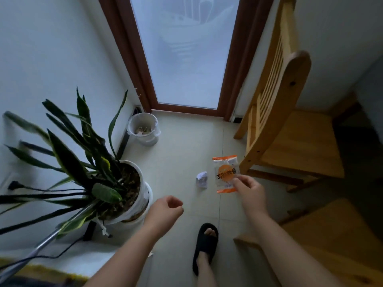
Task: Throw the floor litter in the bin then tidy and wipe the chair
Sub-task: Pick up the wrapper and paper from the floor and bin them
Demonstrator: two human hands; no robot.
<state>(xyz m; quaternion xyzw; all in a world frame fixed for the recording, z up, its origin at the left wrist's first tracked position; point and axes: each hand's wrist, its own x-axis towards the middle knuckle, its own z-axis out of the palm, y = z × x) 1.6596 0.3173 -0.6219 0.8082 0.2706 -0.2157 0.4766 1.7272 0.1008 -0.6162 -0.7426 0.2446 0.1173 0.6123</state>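
Observation:
My right hand [249, 190] pinches the lower right edge of an orange and white snack wrapper [224, 172], holding it above the floor. A crumpled white paper [202, 179] lies on the tiles just left of the wrapper. My left hand [165, 210] hangs lower left with its fingers loosely curled and nothing in it. The white bin [144, 129], lined with a bag and holding some litter, stands by the wall to the left of the door. A wooden chair [290, 129] with a slatted back stands at the right, its seat bare.
A large potted plant [124, 189] in a white pot stands at the left, leaves reaching toward the bin. A glass door with a brown frame [186, 59] closes the far end. My slippered foot [206, 245] is on the tiles; more wooden furniture [331, 241] sits at lower right.

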